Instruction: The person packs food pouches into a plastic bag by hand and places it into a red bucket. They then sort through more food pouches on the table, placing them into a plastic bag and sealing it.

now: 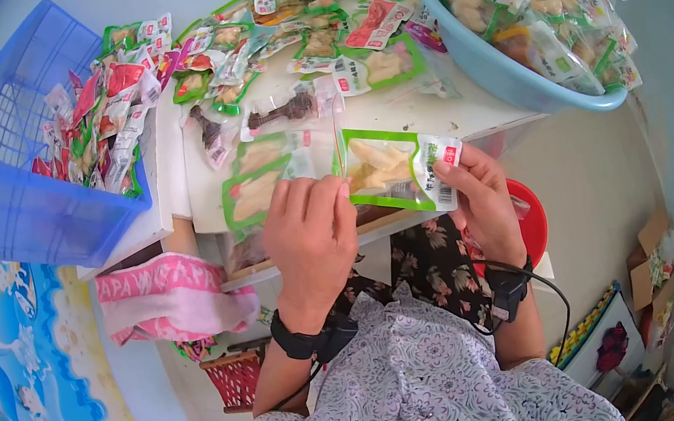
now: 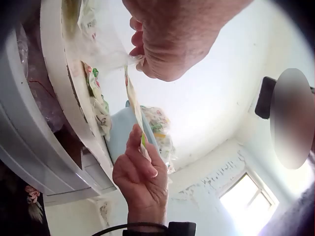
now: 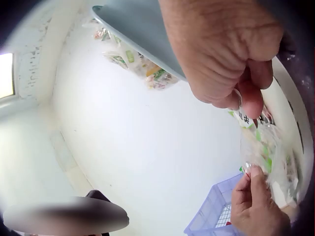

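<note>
Green-edged packet (image 1: 383, 170) lies between your hands in the head view: your right hand (image 1: 483, 196) pinches its white end, and its other end meets a clear bag (image 1: 321, 153) pinched by your left hand (image 1: 309, 231). The left wrist view shows you the packet edge-on, the blue basin (image 2: 122, 132) beyond. In the right wrist view, your left hand pinches the bag near the blue basket (image 3: 211, 209).

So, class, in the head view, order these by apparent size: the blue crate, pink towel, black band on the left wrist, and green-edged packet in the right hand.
1. Blue crate, largest
2. Pink towel and green-edged packet: too alike to rank
3. Black band, smallest
</note>
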`<action>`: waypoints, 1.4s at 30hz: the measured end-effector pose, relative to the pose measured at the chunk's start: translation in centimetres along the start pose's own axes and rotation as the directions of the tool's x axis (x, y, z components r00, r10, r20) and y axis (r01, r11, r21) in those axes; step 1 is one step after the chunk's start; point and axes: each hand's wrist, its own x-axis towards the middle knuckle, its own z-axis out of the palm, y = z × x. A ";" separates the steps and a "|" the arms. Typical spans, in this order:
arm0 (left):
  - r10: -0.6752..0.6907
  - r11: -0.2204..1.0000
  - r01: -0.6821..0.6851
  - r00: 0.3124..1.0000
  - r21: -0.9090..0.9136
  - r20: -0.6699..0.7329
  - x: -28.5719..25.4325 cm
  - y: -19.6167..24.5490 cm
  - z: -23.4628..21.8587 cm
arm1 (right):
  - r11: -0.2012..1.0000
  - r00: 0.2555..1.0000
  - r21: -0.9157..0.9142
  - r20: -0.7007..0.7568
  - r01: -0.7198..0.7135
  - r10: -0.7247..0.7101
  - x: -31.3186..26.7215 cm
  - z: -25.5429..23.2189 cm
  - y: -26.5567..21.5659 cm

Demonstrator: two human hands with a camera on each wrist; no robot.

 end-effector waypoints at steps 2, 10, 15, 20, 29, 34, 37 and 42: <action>0.023 1.000 -0.023 1.000 0.002 0.006 0.0 0.2 -0.3 | 0.999 1.000 0.040 0.029 -0.010 0.009 0.6 0.6 0.2; 0.083 0.994 -0.084 0.996 -0.069 -0.016 -0.7 1.2 -1.1 | 0.998 0.999 -0.056 0.044 0.005 -0.003 2.4 2.4 1.2; 0.013 0.996 -0.021 0.996 -0.091 -0.085 -1.0 0.4 -0.7 | 0.969 1.000 -0.247 -0.009 -0.018 0.016 1.5 4.3 -0.8; -0.079 0.981 0.056 0.990 -0.187 -0.116 -1.2 -0.4 -1.2 | 0.987 0.996 -0.136 -0.008 0.089 -0.091 1.0 3.2 -1.1; 0.062 0.977 -0.081 0.993 -0.196 -0.102 -2.0 0.0 -0.3 | 0.997 1.000 -0.076 -0.009 0.002 -0.003 2.2 5.5 -1.5; 0.085 0.967 -0.104 0.993 -0.232 -0.087 -2.7 0.7 0.7 | 0.999 0.998 0.029 0.046 0.038 -0.040 3.1 7.2 3.3; 0.089 0.956 -0.111 0.991 -0.270 -0.095 -2.6 0.7 1.1 | 0.993 0.994 -0.036 0.000 0.110 -0.110 3.4 9.5 3.7; 0.129 0.931 -0.147 0.989 -0.334 -0.074 -2.4 0.9 1.5 | 0.936 0.982 -0.302 0.109 0.180 -0.154 6.4 9.3 5.1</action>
